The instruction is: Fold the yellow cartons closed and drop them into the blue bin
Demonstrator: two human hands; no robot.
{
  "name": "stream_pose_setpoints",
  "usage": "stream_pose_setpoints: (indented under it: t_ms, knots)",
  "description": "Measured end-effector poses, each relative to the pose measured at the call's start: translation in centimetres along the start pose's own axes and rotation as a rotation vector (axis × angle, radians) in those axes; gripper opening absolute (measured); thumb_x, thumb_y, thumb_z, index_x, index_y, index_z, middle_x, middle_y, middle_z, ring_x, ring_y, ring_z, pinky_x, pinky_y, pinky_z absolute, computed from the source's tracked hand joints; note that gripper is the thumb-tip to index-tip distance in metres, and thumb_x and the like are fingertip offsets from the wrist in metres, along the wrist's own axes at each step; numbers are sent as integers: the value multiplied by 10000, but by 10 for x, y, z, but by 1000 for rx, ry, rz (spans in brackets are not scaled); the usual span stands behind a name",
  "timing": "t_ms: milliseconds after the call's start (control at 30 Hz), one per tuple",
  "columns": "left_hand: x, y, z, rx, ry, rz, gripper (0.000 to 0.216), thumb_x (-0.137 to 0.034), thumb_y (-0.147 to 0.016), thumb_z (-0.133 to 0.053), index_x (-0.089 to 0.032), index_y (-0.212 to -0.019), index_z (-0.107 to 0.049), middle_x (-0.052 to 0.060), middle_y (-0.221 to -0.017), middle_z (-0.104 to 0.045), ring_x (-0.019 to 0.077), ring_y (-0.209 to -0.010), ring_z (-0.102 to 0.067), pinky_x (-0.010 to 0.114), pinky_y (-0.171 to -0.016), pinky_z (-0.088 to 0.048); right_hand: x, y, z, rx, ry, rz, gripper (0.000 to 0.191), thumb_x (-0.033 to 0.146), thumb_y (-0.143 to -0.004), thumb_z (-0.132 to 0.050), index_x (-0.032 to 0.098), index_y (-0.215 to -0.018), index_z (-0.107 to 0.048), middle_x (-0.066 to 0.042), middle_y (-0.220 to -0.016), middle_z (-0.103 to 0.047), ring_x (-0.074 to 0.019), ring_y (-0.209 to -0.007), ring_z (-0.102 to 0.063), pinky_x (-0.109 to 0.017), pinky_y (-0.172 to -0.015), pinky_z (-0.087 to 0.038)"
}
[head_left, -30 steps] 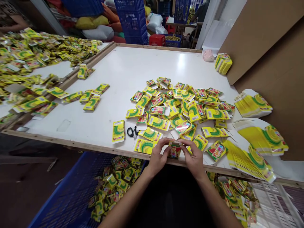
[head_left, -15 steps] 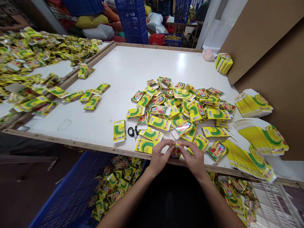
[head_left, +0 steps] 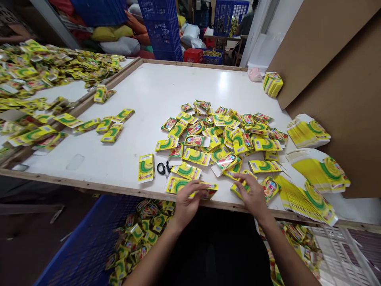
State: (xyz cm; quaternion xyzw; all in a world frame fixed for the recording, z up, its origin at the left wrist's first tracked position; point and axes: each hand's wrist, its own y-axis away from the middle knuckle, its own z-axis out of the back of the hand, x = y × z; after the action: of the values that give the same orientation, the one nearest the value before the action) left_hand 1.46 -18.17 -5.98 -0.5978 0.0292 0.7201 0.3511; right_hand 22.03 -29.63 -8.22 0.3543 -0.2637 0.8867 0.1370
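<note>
My left hand (head_left: pixel 188 200) is closed round a small yellow carton (head_left: pixel 210 191) at the table's front edge; the fingers cover its left part. My right hand (head_left: pixel 251 194) is apart from it, thumb and fingers spread over a yellow-green carton (head_left: pixel 235 191); whether they touch it is unclear. Beyond both hands lies a loose heap of similar cartons (head_left: pixel 196 156), some with white end flaps open. Black-handled scissors (head_left: pixel 161 169) lie left of the heap, partly covered by cartons. One carton (head_left: pixel 146 167) stands apart left of the scissors.
Stacks of flat cartons (head_left: pixel 306 200) fan out at the right beside brown cardboard (head_left: pixel 336 99). A wooden rim (head_left: pixel 119 190) edges the white table. Below it a blue crate (head_left: pixel 80 242) holds many cartons. Packets pile up at left (head_left: pixel 59 65), near another person's arm.
My hands have parted. The left has moved slightly left with the carton; the right has let go of it and shifted right to another carton. The view has shifted slightly.
</note>
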Motion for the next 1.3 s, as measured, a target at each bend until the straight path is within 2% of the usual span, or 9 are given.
stream_pose_setpoints:
  t_ms: [133,233,400,500,600,700,833,1133,1300]
  knots:
    - [-28,-4,74,15,-324,0,164,-237,-862,-579,-254,-960,-710,40,-1007,-688,218,-959,-642,351,-852,-521,-29,3,13,1,343,-106,351,491,-862,-550,201,-1044,-624,-110,-967,-664,-285,-911,-564,-429,-822,-417]
    - [-37,-6,101,-41,-530,15,233,-255,-847,-599,-261,-1071,-665,50,-1160,-618,251,-1093,-584,416,-975,-453,-41,6,9,-11,471,-160,572,595,-767,-610,161,-1139,-577,-165,-1035,-645,-321,-921,-550,-457,-821,-392]
    - [-29,6,38,112,-420,-12,281,-210,-863,-578,-248,-1140,-605,83,-1172,-605,247,-1120,-565,410,-966,-467,-27,-3,12,-88,356,-293,476,538,-779,-607,174,-1084,-572,-115,-870,-657,-279,-787,-580,-381,-715,-415]
    - [-20,12,-27,307,-273,-46,458,-266,-810,-663,-226,-1247,-530,127,-1251,-576,272,-1159,-546,423,-970,-475,3,-9,15,-103,24,-426,317,439,-841,-551,200,-1049,-544,20,-611,-574,-169,-500,-505,-277,-520,-385]
    - [-7,9,-65,257,-194,-67,396,-245,-808,-657,-197,-1188,-554,145,-1202,-611,289,-1117,-571,448,-953,-477,37,-8,6,-76,-387,-487,294,403,-876,-524,211,-1094,-472,77,-531,-509,-125,-408,-439,-229,-417,-349]
    - [8,2,-67,150,-85,63,232,-186,-866,-558,-203,-1097,-569,108,-1048,-672,247,-990,-635,406,-878,-514,51,0,-7,-173,-550,-423,303,386,-897,-517,216,-1136,-440,8,-723,-624,-143,-584,-572,-264,-563,-479]
    - [21,-1,-49,152,214,230,376,-178,-850,-573,-231,-1192,-425,60,-1006,-676,203,-901,-674,358,-790,-555,39,13,-22,-209,-437,-294,256,341,-858,-593,210,-1073,-543,-84,-1057,-633,-203,-943,-611,-365,-833,-502]
    - [19,-12,-44,307,156,190,165,-176,-871,-535,-187,-1000,-636,67,-952,-679,198,-874,-647,328,-813,-529,14,12,-29,-9,-336,-110,184,264,-897,-532,233,-1055,-621,-57,-995,-685,-210,-926,-652,-369,-821,-538]
    - [19,-18,-50,208,165,107,169,-194,-871,-554,-199,-1013,-647,82,-1048,-671,239,-1069,-601,414,-960,-475,14,6,-24,-23,-290,-55,170,246,-910,-516,236,-982,-669,-62,-1000,-682,-218,-987,-632,-388,-872,-513]
